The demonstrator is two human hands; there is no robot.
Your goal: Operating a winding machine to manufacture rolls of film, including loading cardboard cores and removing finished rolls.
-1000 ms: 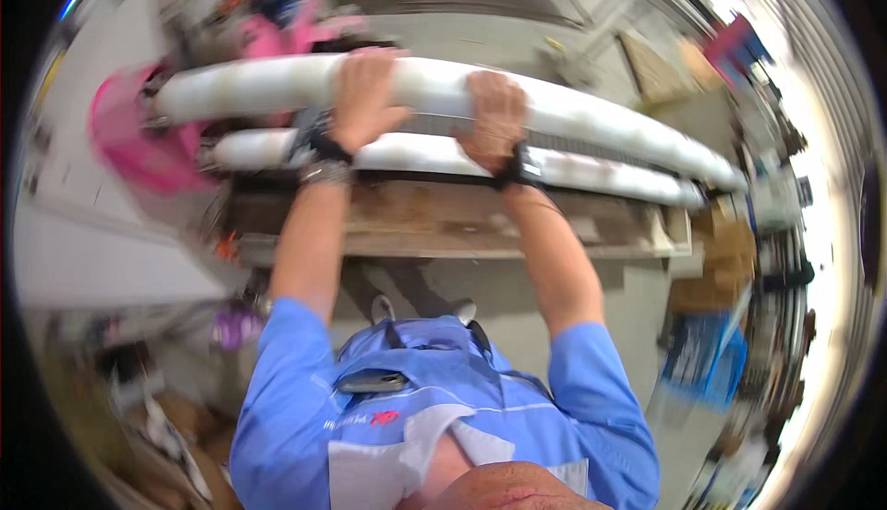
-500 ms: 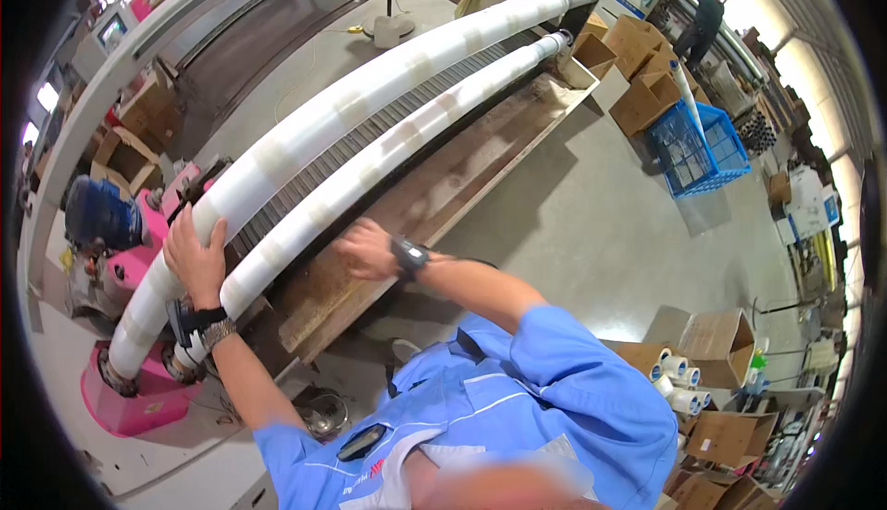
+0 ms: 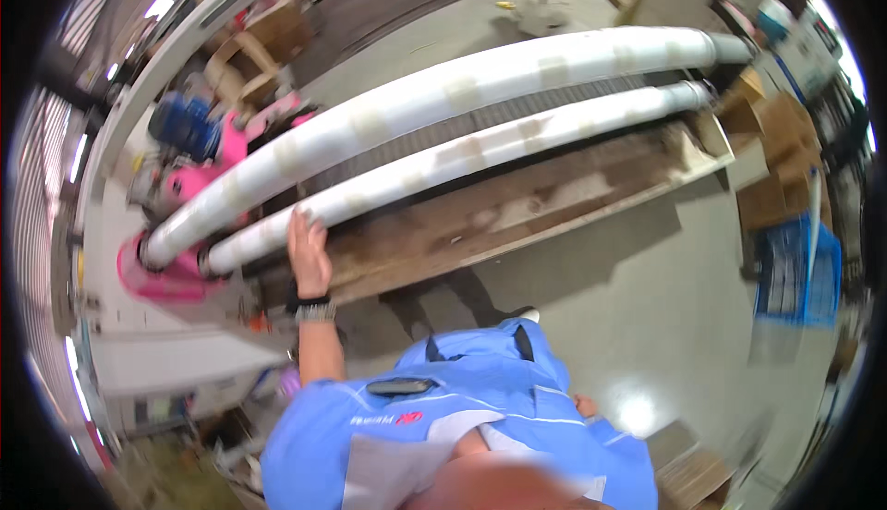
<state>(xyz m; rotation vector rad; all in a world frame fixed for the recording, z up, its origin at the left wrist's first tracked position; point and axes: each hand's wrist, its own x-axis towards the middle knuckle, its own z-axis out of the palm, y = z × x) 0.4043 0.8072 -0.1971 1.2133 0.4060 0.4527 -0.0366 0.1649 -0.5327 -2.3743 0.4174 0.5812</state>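
Observation:
Two long white rollers with beige patches lie one beyond the other, curved by the lens. My left hand (image 3: 309, 259) has its fingers stretched out, fingertips at the near side of the thinner roller (image 3: 443, 163). Whether it presses on the surface, I cannot tell. Past it runs the thicker roller (image 3: 407, 108), with grey ridged strips showing in the gap. A long wooden trough (image 3: 591, 198), stained brown inside, lies below the near roller. My right hand (image 3: 585, 406) is down beside my body, mostly hidden by the blue sleeve, so its fingers do not show clearly.
Pink machine housings (image 3: 157, 279) and a blue motor (image 3: 188, 127) stand at the rollers' left end. Cardboard boxes (image 3: 785, 159) and a blue plastic crate (image 3: 771, 270) stand at the right. Another carton (image 3: 688, 473) sits at the lower right.
My left hand has moved from the thicker roller to the near side of the thinner one. My right hand has left the trough's side and dropped beside my body. The view has turned.

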